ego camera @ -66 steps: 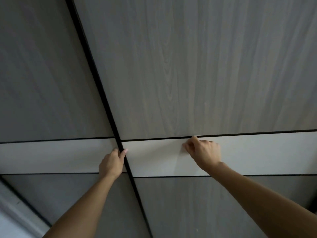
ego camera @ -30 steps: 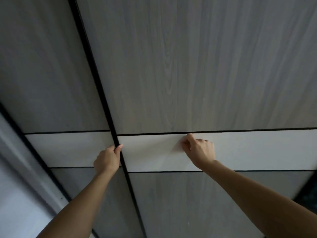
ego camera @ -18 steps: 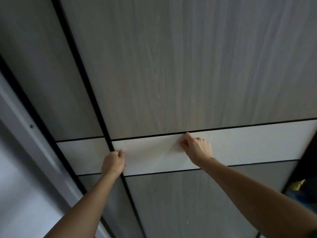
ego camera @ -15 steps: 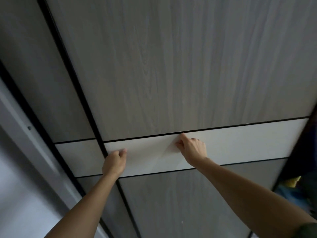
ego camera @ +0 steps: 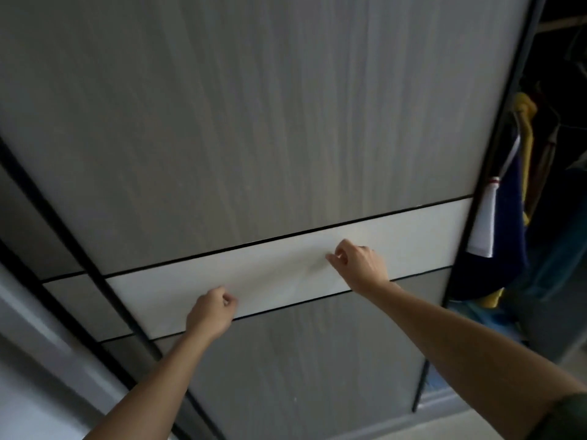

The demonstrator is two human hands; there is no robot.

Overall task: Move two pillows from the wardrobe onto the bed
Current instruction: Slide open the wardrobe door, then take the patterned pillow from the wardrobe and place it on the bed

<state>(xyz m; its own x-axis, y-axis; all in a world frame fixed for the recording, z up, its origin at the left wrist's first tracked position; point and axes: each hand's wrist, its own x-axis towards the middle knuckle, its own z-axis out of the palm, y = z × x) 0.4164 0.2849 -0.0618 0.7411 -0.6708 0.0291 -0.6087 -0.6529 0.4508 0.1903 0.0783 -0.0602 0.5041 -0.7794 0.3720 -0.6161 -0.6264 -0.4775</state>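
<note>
A grey wood-grain sliding wardrobe door (ego camera: 254, 122) with a white band (ego camera: 286, 268) across it fills the view. My left hand (ego camera: 211, 315) is loosely curled in front of the band's lower edge and holds nothing. My right hand (ego camera: 357, 263) is curled too, fingertips at the band, gripping nothing. At the right the wardrobe (ego camera: 552, 217) stands open, dark inside. No pillow and no bed are in view.
Hanging clothes (ego camera: 508, 198) in blue, yellow and white show inside the opening at the right. A second door panel (ego camera: 41, 236) lies behind at the left, next to a pale wall (ego camera: 28, 376). Light floor (ego camera: 444, 427) shows at the bottom right.
The door has slid to the left, and the wardrobe opening with clothes has widened at the right. My left hand has left the door's edge and now sits in front of the white band.
</note>
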